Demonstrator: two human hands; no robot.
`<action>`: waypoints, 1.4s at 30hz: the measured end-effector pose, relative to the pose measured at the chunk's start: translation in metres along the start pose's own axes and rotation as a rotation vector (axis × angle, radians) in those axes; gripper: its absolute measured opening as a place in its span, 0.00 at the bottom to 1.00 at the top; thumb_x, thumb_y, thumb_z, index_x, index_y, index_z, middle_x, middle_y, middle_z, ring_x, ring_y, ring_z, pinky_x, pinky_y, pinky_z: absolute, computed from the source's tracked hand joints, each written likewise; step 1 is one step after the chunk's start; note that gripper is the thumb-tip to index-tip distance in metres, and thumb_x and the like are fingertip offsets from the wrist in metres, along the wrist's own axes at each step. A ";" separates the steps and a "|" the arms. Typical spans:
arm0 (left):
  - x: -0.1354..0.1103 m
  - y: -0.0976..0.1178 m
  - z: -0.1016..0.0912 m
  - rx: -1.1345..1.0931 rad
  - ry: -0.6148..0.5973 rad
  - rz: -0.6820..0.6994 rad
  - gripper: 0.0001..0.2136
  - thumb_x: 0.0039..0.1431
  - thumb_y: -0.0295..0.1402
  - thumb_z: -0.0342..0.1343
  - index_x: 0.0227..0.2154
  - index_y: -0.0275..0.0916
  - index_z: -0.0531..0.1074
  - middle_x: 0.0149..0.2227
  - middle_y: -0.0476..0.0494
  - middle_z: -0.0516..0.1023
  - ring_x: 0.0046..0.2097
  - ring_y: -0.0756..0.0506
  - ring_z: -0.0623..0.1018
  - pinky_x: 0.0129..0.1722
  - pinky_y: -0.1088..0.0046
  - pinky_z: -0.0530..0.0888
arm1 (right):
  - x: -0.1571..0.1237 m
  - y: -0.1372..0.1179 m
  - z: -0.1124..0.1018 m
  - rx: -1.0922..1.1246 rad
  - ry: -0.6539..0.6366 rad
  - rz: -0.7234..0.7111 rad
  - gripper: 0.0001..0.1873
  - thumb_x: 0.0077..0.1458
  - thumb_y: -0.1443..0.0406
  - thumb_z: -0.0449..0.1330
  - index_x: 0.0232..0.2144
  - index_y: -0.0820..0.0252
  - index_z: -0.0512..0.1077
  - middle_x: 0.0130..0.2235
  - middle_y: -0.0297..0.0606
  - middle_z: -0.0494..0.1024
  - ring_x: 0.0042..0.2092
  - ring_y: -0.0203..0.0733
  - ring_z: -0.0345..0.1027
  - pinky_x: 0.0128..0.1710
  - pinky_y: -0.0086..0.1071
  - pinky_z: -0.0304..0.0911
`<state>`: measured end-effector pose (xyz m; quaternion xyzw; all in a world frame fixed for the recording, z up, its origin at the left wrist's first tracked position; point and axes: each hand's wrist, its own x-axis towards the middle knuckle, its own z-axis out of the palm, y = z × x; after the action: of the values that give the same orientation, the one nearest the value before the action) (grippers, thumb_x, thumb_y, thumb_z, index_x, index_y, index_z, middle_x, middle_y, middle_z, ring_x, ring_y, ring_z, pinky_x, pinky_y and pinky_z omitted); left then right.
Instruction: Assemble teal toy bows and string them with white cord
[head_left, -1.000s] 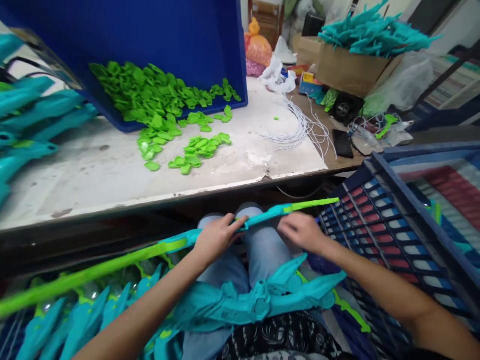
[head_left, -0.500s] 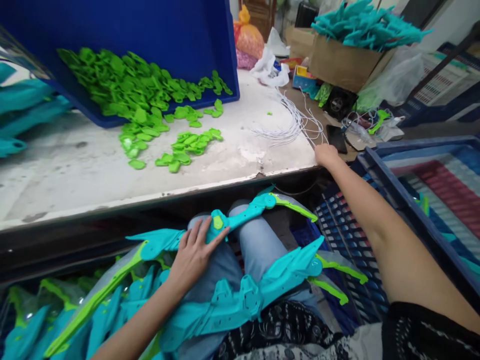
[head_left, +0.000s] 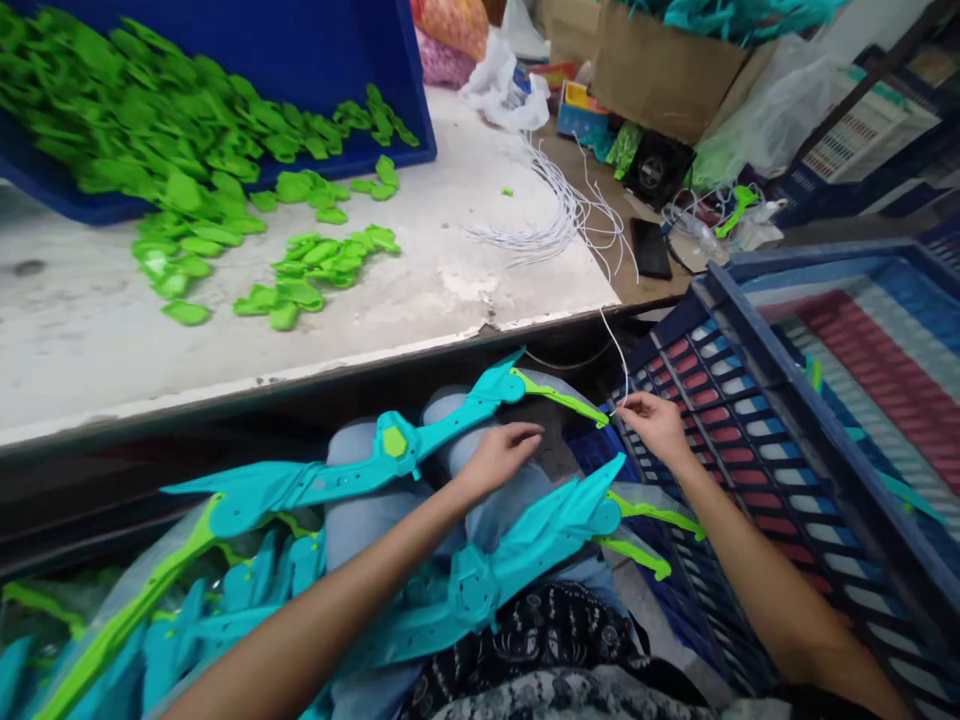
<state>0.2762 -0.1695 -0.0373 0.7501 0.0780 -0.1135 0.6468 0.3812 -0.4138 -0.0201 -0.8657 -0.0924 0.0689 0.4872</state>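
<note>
A teal plastic toy bow (head_left: 360, 478) with lime-green limb ends lies across my knees, a green pentagonal piece at its middle. My right hand (head_left: 654, 428) pinches a thin white cord (head_left: 624, 357) right beside the bow's right green tip (head_left: 602, 420); whether the cord passes through the tip I cannot tell. My left hand (head_left: 504, 456) hovers just below the bow's right arm, fingers loosely stretched and holding nothing. Closer to my body, another teal bow (head_left: 540, 535) rests on my lap, partly behind my left forearm.
On the white table (head_left: 442, 260) lie loose green pieces (head_left: 330, 258) and a bundle of white cords (head_left: 562, 205). A tilted blue bin (head_left: 352, 70) spills more green pieces. A dark blue crate (head_left: 720, 350) stands at my right, and more teal bows (head_left: 247, 590) are heaped at lower left.
My right hand has come from the cord bundle down to the bow's right tip, bringing a white cord. My left hand has left the bow's middle and moved right. The view has shifted.
</note>
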 end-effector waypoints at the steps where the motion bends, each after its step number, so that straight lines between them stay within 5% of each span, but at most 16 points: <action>1: 0.014 0.002 0.012 -0.162 -0.026 -0.126 0.09 0.58 0.30 0.54 0.39 0.34 0.76 0.40 0.37 0.81 0.40 0.43 0.80 0.42 0.67 0.77 | -0.003 0.003 0.001 -0.009 0.024 -0.011 0.12 0.43 0.58 0.62 0.26 0.62 0.75 0.24 0.36 0.77 0.25 0.36 0.67 0.27 0.29 0.64; 4: 0.044 0.003 0.043 -0.528 -0.049 -0.398 0.07 0.55 0.25 0.57 0.37 0.31 0.75 0.35 0.37 0.81 0.34 0.47 0.80 0.35 0.72 0.77 | -0.007 0.007 0.004 -0.035 0.012 -0.059 0.11 0.46 0.58 0.60 0.27 0.62 0.75 0.24 0.35 0.76 0.24 0.35 0.66 0.25 0.28 0.61; 7: 0.055 0.004 0.062 -0.681 -0.100 -0.501 0.07 0.55 0.21 0.55 0.38 0.31 0.74 0.30 0.40 0.80 0.30 0.48 0.80 0.32 0.74 0.76 | -0.009 0.010 0.007 -0.109 0.007 -0.142 0.10 0.49 0.60 0.59 0.27 0.61 0.75 0.26 0.35 0.77 0.25 0.35 0.66 0.26 0.28 0.62; 17: 0.071 0.001 0.080 -0.788 -0.300 -0.492 0.08 0.56 0.18 0.50 0.32 0.31 0.73 0.31 0.38 0.80 0.31 0.49 0.80 0.35 0.74 0.77 | -0.018 0.019 0.013 -0.239 0.001 -0.371 0.09 0.56 0.65 0.55 0.28 0.59 0.75 0.32 0.39 0.77 0.35 0.39 0.71 0.38 0.34 0.68; 23: 0.073 -0.003 0.088 -0.740 -0.366 -0.468 0.02 0.56 0.22 0.57 0.29 0.32 0.74 0.26 0.43 0.78 0.29 0.50 0.79 0.38 0.73 0.76 | -0.021 0.030 0.013 -0.236 -0.006 -0.358 0.09 0.55 0.61 0.57 0.29 0.56 0.76 0.42 0.44 0.77 0.44 0.46 0.73 0.45 0.42 0.69; 28: 0.081 -0.011 0.090 -0.552 -0.372 -0.406 0.10 0.54 0.29 0.61 0.20 0.33 0.71 0.18 0.46 0.74 0.25 0.47 0.77 0.40 0.62 0.76 | -0.017 0.041 0.015 -0.270 -0.044 -0.340 0.13 0.54 0.53 0.57 0.35 0.53 0.74 0.38 0.42 0.80 0.39 0.48 0.76 0.41 0.42 0.72; 31: 0.066 -0.012 0.061 -0.435 -0.324 -0.365 0.13 0.52 0.34 0.62 0.18 0.35 0.68 0.17 0.48 0.72 0.24 0.48 0.77 0.38 0.61 0.76 | -0.014 0.041 0.015 -0.308 -0.033 -0.317 0.21 0.52 0.49 0.57 0.44 0.52 0.70 0.36 0.40 0.80 0.31 0.46 0.74 0.35 0.40 0.72; 35: 0.005 0.006 -0.022 -0.546 -0.126 -0.209 0.13 0.44 0.39 0.66 0.23 0.34 0.71 0.34 0.36 0.81 0.35 0.44 0.80 0.35 0.67 0.76 | -0.014 0.036 0.014 -0.360 -0.012 -0.318 0.35 0.53 0.48 0.56 0.60 0.53 0.57 0.38 0.40 0.81 0.28 0.43 0.73 0.32 0.37 0.72; 37: -0.036 0.020 -0.072 -0.728 0.044 -0.180 0.12 0.43 0.37 0.66 0.22 0.35 0.70 0.43 0.33 0.80 0.46 0.38 0.79 0.39 0.65 0.76 | -0.013 0.034 0.014 -0.382 -0.016 -0.332 0.38 0.54 0.49 0.55 0.63 0.53 0.52 0.39 0.39 0.81 0.29 0.43 0.73 0.32 0.36 0.72; 39: -0.080 0.030 -0.116 -0.823 0.277 -0.073 0.10 0.46 0.36 0.63 0.21 0.37 0.69 0.43 0.36 0.80 0.51 0.36 0.77 0.48 0.59 0.74 | -0.010 0.034 0.015 -0.398 -0.020 -0.339 0.40 0.54 0.49 0.54 0.65 0.54 0.49 0.39 0.39 0.81 0.29 0.43 0.73 0.30 0.35 0.71; 42: -0.138 0.037 -0.154 -0.792 0.644 0.113 0.09 0.49 0.36 0.59 0.20 0.40 0.67 0.27 0.45 0.78 0.44 0.38 0.79 0.50 0.52 0.74 | -0.002 0.035 0.014 -0.432 -0.026 -0.324 0.42 0.52 0.49 0.54 0.65 0.56 0.49 0.38 0.40 0.81 0.28 0.44 0.72 0.27 0.36 0.70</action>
<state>0.1638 -0.0191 0.0565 0.4476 0.2695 0.1966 0.8297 0.3796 -0.4209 -0.0573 -0.9226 -0.2482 -0.0203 0.2947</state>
